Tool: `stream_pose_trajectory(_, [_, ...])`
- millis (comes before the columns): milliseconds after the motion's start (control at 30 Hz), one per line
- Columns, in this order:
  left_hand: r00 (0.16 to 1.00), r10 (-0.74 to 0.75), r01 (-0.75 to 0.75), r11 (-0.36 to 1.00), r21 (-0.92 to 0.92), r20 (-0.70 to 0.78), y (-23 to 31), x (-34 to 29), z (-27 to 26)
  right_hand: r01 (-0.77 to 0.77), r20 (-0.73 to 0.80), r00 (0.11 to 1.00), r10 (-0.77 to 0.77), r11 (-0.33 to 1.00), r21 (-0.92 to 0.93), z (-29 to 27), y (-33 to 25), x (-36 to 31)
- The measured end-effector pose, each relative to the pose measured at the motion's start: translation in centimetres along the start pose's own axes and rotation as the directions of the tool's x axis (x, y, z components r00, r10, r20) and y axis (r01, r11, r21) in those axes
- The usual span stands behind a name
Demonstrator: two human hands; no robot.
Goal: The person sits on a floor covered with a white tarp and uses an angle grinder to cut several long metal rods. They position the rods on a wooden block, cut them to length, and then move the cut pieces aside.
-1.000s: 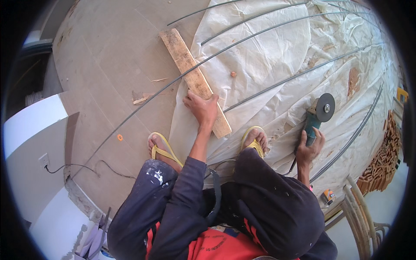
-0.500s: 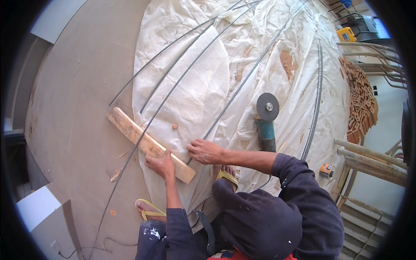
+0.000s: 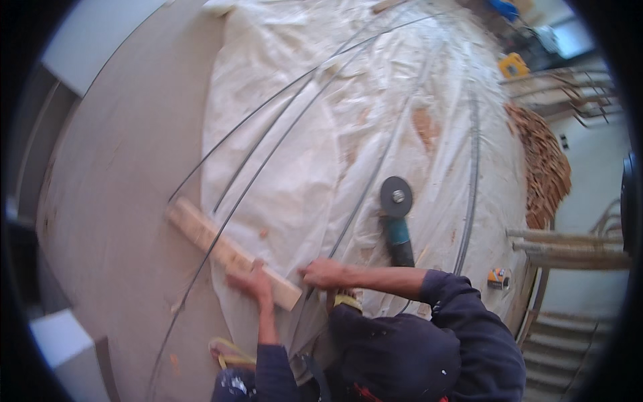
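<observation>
"Pale wood to begin with: where does the board [image 3: 231, 254] lie in the head view?"

"Low and left of the middle, flat, with its left end on the bare floor [image 3: 127, 201] and the rest on the white plastic sheet [image 3: 301, 167]."

"Which way does it point?"

"Its long axis slants from upper left to lower right, so its right end comes near the right hand [image 3: 325, 273]. One long rod [image 3: 231, 216] runs crosswise over it, from far right to near left."

"And how are the hands?"

"The left hand [image 3: 254, 280] clasps the board across its width, close to the right end, thumb apart from the fingers. The right hand is bunched at a second rod [image 3: 360, 202], just past the board's end. It's blurred there, so I can't tell whether the fingers pinch that rod or only touch it."

"How far along would you say things are?"

"Judging by how it all lies, the board is down with one rod over it, so that much looks done. I see no cut in that rod, though blur could hide one."

"What's left, then?"

"The second rod is off the board, and the grinder [image 3: 397, 234] lies on the sheet with neither hand on it, so no grinding is under way"
</observation>
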State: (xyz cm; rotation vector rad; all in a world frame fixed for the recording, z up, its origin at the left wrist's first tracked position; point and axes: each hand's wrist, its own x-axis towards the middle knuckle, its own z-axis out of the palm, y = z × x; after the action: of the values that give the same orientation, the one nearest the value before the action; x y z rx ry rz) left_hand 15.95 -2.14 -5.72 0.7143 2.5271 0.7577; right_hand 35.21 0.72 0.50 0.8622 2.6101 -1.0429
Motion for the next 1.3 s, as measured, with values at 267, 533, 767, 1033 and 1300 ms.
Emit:
stream_pose_trajectory(267, [1.000, -0.015, 0.016, 0.997, 0.075, -0.013, 3.8, -1.2, -1.6, -0.167, -0.264, 0.941, 0.213, 0.968, 0.188, -2.6, 1.1, -1.2])
stream_pose_trajectory(533, [0.996, -0.020, 0.017, 0.999, -0.030, -0.085, 5.2, -2.0, -0.5, -0.124, -0.247, 0.944, 0.219, 0.929, 0.348, -3.5, -1.4, -0.5])
stream_pose_trajectory(767, [0.990, -0.048, 0.044, 0.998, -0.038, -0.136, 5.9, -1.4, 0.6, -0.019, -0.332, 0.934, 0.134, 0.944, 0.329, -2.8, -4.6, 0.9])
stream_pose_trajectory(1033, [0.987, 0.161, -0.161, 0.985, 0.060, -0.005, 5.2, 1.8, -4.5, -0.281, -0.523, 0.760, 0.386, 0.921, 0.271, 0.8, -6.6, 5.5])
stream_pose_trajectory(1300, [0.934, 0.206, -0.304, 0.886, 0.349, 0.291, 0.2, 12.6, -13.5, -0.226, -0.535, 0.761, 0.367, 0.923, 0.312, 0.5, -7.0, 6.3])
